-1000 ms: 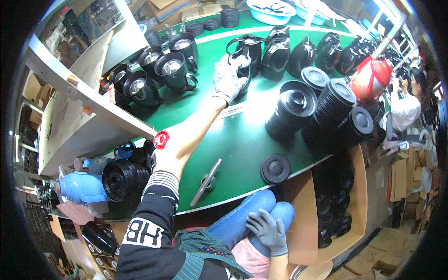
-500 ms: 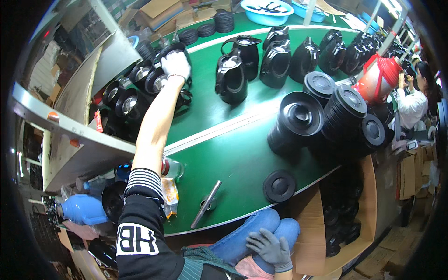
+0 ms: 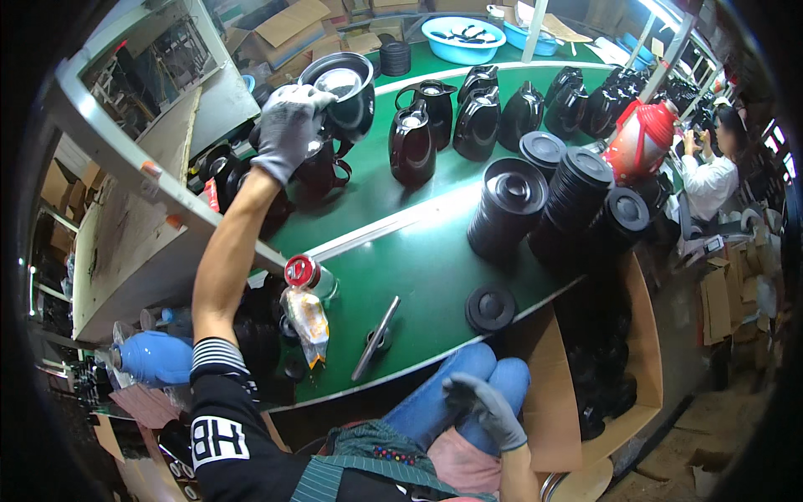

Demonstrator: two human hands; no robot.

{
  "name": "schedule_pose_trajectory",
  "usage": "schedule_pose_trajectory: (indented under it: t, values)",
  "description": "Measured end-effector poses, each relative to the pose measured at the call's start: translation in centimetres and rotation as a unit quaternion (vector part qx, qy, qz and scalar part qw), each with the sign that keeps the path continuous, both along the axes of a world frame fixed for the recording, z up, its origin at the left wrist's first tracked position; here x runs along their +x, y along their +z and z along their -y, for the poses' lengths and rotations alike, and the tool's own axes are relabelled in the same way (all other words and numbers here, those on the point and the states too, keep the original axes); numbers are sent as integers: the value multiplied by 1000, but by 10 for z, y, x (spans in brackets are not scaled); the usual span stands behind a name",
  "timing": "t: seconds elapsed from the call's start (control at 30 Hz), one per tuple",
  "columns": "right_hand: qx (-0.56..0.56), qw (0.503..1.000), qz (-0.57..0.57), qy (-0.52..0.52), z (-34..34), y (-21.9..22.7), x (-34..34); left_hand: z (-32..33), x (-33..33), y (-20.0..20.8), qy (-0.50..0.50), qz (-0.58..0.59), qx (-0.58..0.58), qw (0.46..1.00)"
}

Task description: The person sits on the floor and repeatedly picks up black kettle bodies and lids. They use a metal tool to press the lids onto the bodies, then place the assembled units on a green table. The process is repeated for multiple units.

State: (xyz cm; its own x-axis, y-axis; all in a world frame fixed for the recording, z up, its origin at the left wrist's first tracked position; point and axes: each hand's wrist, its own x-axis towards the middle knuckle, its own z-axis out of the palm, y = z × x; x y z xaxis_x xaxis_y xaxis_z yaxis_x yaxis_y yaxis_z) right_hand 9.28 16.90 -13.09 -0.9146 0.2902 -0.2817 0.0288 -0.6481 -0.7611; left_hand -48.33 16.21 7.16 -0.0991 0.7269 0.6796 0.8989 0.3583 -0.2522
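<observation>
My left hand (image 3: 288,130), in a pale grey glove, was at the far left of the green surface (image 3: 418,259), its fingers closed on the rim of a black pot (image 3: 358,113). The pot's wide round mouth faced up toward me, showing a shiny inside, and it partly hid a dark handled pot (image 3: 318,176) just below it in my view. I could not tell whether its base was clear of the surface. My right hand (image 3: 492,414), gloved in grey, was over my lap with its fingers loosely spread and open; whether it touched my jeans (image 3: 435,393) I could not tell. To the right of the pot, a spouted black jug (image 3: 412,155) stood upright, with a handled jug (image 3: 436,117) just behind it. Nearer me were tall stacks of black discs (image 3: 506,213), and a black lid (image 3: 490,309) lay near the surface's edge. A metal rod (image 3: 375,339) lay slantwise left of that lid, near a crumpled packet (image 3: 308,325) and a red-capped jar (image 3: 304,273). A blue basin (image 3: 462,52) sat at the far side.
</observation>
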Motion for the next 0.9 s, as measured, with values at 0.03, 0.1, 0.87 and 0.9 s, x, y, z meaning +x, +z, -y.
schedule_pose_trajectory:
  t: [0.03, 0.1, 0.87, 0.9]
  values:
    - [177, 983, 30, 38, -6, 17, -11, 19, 21, 18, -43, 0, -14, 999]
    - [282, 959, -7, -11, -13, 55, -42, 59, 63, 47, -132, 21, -87, 987]
    - [316, 928, 111, -165, 64, 130, 44, 284, 339, -98, -339, 105, -153, 922]
    - [278, 934, 148, -170, 61, 132, 43, 279, 341, -110, -322, 104, -119, 933]
